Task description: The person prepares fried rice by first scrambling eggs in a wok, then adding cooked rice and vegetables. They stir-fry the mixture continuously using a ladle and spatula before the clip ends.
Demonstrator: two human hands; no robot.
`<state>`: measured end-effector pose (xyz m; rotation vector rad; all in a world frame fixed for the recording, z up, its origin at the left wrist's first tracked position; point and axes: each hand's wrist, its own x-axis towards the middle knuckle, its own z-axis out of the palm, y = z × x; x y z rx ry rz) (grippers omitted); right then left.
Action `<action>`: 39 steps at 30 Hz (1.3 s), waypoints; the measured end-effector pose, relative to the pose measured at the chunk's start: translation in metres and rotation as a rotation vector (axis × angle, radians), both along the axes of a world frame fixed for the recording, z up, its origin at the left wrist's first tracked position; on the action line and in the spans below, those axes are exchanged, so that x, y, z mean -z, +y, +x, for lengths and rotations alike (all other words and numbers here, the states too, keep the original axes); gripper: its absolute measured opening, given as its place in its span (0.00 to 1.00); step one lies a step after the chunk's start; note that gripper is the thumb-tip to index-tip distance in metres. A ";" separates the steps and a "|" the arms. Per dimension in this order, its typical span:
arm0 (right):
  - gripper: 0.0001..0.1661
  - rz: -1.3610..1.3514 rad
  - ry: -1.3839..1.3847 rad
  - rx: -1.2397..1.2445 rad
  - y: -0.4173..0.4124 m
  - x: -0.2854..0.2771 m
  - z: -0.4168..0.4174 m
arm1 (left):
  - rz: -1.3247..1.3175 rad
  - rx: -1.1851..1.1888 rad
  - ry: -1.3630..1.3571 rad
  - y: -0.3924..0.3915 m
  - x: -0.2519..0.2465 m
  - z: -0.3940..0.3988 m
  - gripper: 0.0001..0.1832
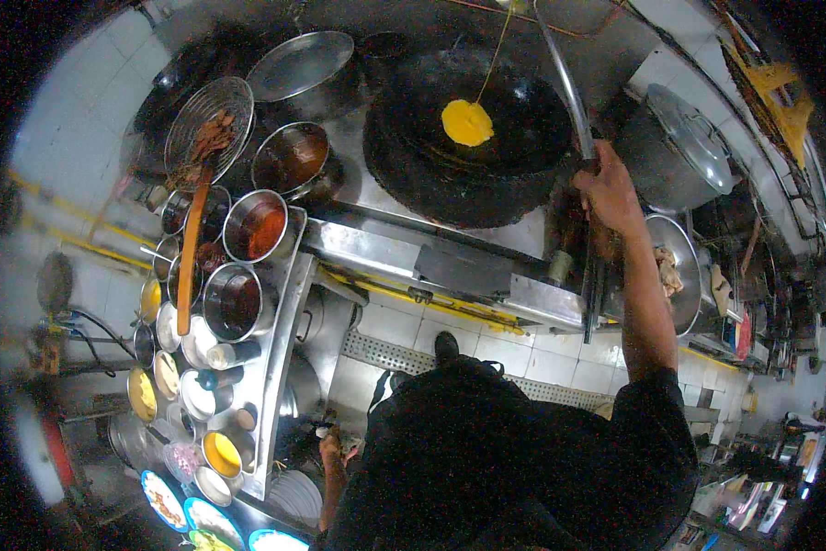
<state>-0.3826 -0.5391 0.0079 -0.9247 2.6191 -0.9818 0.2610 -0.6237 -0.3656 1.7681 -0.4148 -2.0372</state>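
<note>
My right hand [609, 189] grips a long metal handle [570, 89] at the right of the stove. The handle, apparently a ladle's, runs up past the top edge, where its end is cut off. A thin yellow stream [496, 58] falls from there into a black wok [413, 179]. A round yellow pool [467, 122], which looks like beaten egg, lies inside the wok. Low at my left side, my left hand [329, 446] hangs beside the steel counter [275, 386]. Something small and pale is near its fingers; whether they hold it is unclear.
A wire strainer [210, 134] with brown bits and a wooden handle [194, 262] rests across seasoning pots at left. A steel pot [292, 158] and a lid-like pan [303, 65] stand behind. At right are a lidded pot [682, 151] and a metal bowl [685, 275] with food.
</note>
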 end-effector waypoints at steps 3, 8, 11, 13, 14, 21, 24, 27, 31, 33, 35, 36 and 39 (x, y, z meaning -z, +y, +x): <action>0.33 -0.200 -0.485 -0.003 -0.005 -0.015 0.017 | -0.126 0.136 -0.022 0.000 0.018 0.012 0.18; 0.29 0.096 -0.216 -0.128 0.002 0.073 -0.015 | -0.420 0.539 -0.179 -0.021 -0.013 -0.018 0.17; 0.28 0.193 0.023 -0.067 0.027 0.134 -0.031 | -0.463 0.510 -0.082 -0.024 0.004 -0.018 0.18; 0.29 0.026 -0.250 -0.050 0.033 0.134 -0.017 | -0.382 0.339 -0.111 -0.017 0.014 -0.019 0.19; 0.31 -0.122 -0.488 -0.079 0.024 0.098 0.002 | -0.326 0.234 -0.161 -0.015 0.021 -0.014 0.20; 0.23 -0.093 -0.289 0.024 0.019 0.064 -0.001 | 0.076 0.143 0.126 -0.024 0.089 0.032 0.22; 0.22 -0.049 -0.367 -0.019 0.039 0.060 -0.042 | 0.011 0.249 0.118 -0.015 0.109 0.037 0.24; 0.22 0.018 -0.341 -0.044 0.034 0.055 -0.067 | -0.043 0.333 0.128 -0.017 0.130 0.059 0.27; 0.18 0.068 -0.382 -0.043 0.040 0.053 -0.115 | -0.101 0.315 0.028 -0.005 0.112 0.043 0.29; 0.18 0.088 -0.345 -0.082 0.045 0.057 -0.137 | -0.033 0.272 -0.144 -0.004 0.082 0.015 0.28; 0.23 0.100 -0.261 -0.178 0.049 0.066 -0.162 | -0.007 0.283 -0.242 -0.006 0.058 -0.002 0.27; 0.22 0.104 -0.277 -0.173 0.052 0.068 -0.173 | -0.006 0.303 -0.269 -0.007 0.052 -0.008 0.26; 0.20 0.128 -0.319 -0.159 0.051 0.067 -0.196 | 0.004 0.353 -0.341 -0.005 0.037 -0.024 0.24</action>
